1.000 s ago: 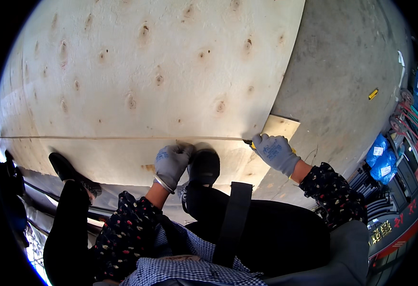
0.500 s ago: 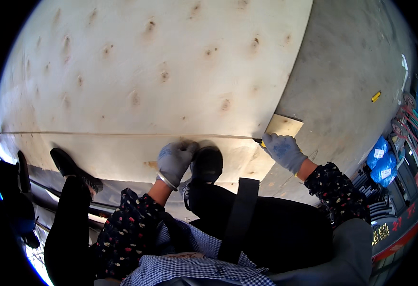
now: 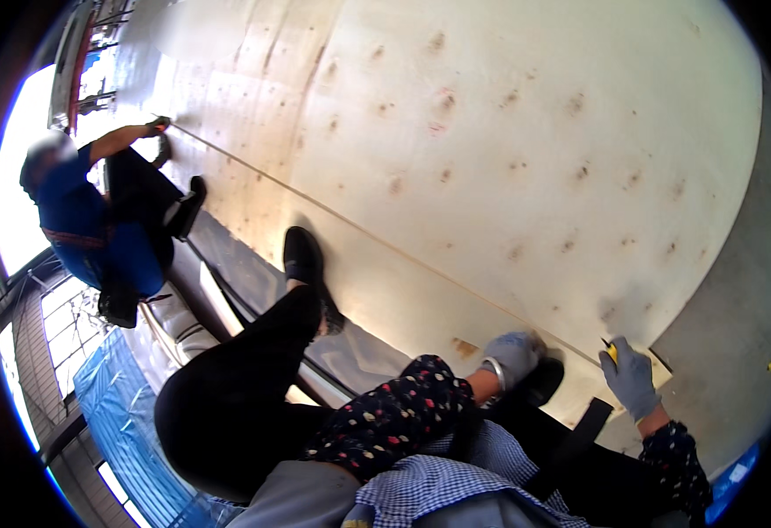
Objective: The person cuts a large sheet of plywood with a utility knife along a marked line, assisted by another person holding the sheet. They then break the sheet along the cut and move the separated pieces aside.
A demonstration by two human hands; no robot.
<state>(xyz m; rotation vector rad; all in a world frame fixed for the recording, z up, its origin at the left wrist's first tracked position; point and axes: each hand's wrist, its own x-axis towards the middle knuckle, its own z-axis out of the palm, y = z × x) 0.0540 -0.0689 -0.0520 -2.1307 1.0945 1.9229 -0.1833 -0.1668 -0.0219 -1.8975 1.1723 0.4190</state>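
Head view. The knife [image 3: 613, 353], a short tool with a yellow body and dark tip, is at the plywood sheet's near right corner; its long axis slants, the tip directed away from the wearer and slightly left. Whether the tip touches the wood cannot be told. The fingers of the right hand [image 3: 630, 382], in a grey knitted glove, are clamped on the knife. The left hand [image 3: 515, 359], likewise gloved, is low over the wood beside a black shoe [image 3: 546, 380]; its fingers are blurred, their state undeterminable. The plywood sheet [image 3: 500, 211] is broad, flat and pale, dotted with brown oval knots. A thin, straight brown line [image 3: 377, 236] runs diagonally across the wood, from near the knife to the hand of a crouching person [image 3: 108, 238] in blue at far left. Smooth grey floor [image 3: 727, 304] borders the sheet at right.
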